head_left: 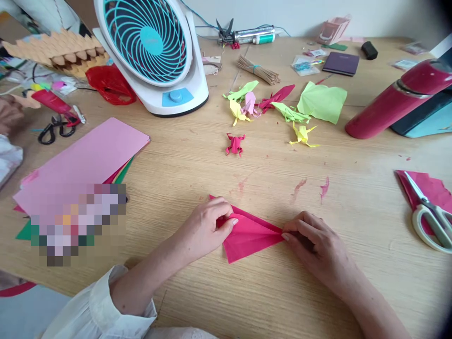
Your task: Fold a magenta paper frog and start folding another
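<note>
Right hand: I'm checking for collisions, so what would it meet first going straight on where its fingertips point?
The right hand would first meet the folded red paper it pinches, which spreads leftward ahead of it; past that, probably the left hand, though their relative heights are hard to judge.

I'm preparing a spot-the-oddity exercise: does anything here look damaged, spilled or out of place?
Reddish streaks mark the wooden table beyond the right hand; they look like stains, though I can't be sure. At far right, the red paper under the scissors has a jagged edge, unlike the straight-edged pink sheets.
</note>
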Motion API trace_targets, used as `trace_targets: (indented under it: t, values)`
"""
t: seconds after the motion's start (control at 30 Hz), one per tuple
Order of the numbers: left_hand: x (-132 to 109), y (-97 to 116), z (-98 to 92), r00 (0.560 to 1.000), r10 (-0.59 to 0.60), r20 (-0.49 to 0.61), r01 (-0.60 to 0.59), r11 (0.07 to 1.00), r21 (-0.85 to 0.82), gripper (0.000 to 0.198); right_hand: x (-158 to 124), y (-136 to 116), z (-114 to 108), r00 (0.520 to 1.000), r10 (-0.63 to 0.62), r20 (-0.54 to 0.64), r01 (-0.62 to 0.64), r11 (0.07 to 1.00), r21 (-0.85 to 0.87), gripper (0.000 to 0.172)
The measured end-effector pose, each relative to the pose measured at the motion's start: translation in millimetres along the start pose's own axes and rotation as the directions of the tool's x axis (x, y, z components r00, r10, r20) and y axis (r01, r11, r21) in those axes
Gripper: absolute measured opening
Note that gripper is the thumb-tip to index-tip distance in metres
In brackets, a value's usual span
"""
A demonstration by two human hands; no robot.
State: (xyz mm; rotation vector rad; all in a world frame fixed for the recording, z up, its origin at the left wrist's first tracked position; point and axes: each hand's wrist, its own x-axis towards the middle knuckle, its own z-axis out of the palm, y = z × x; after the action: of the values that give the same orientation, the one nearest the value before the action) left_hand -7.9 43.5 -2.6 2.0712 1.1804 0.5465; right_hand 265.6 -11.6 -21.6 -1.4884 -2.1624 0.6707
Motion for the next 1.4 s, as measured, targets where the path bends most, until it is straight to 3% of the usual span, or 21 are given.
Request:
trace_targets:
  t: [0.57, 0.87, 1.0, 1.07, 1.17, 1.27, 1.4]
  values:
    - [4, 3, 4.8, 0.998, -0.048, -0.036, 0.052, 0.992, 0.116, 0.017, 3, -8, 6, 0.995, 0.050, -0.088, -0.054, 0.997, -0.046, 0.015]
    - [5, 4, 8.4, 0.998, 0.006, -0.069, 0.008, 0.979, 0.202, 0.019, 7, -9, 8, 0.989, 0.071, -0.127, -0.082, 0.993, -0.082, 0.017]
    - [4, 3, 9.6, 0.998, -0.004, -0.058, 0.016, 0.978, 0.207, 0.018, -2, -17, 8, 0.972, 0.037, -0.232, -0.065, 0.991, -0.118, 0.007]
    - [3, 3, 9.4, 0.999, -0.017, -0.052, 0.027, 0.980, 0.199, 0.017, -13, -24, 9, 0.959, -0.066, -0.275, 0.005, 0.976, -0.217, 0.020]
    - [3, 1, 8.9, 0.999, -0.014, -0.046, 0.023, 0.981, 0.194, 0.018, -33, -32, 14, 0.948, -0.217, -0.232, 0.127, 0.928, -0.350, 0.037]
    - [3, 0, 9.0, 0.999, -0.004, -0.037, 0.011, 0.981, 0.192, 0.017, -46, -34, 22, 0.963, -0.227, -0.145, 0.162, 0.918, -0.361, 0.043]
    - [4, 0, 9.1, 0.999, 0.001, -0.045, 0.009, 0.980, 0.201, 0.016, -47, -32, 28, 0.970, -0.218, -0.111, 0.160, 0.909, -0.385, 0.050]
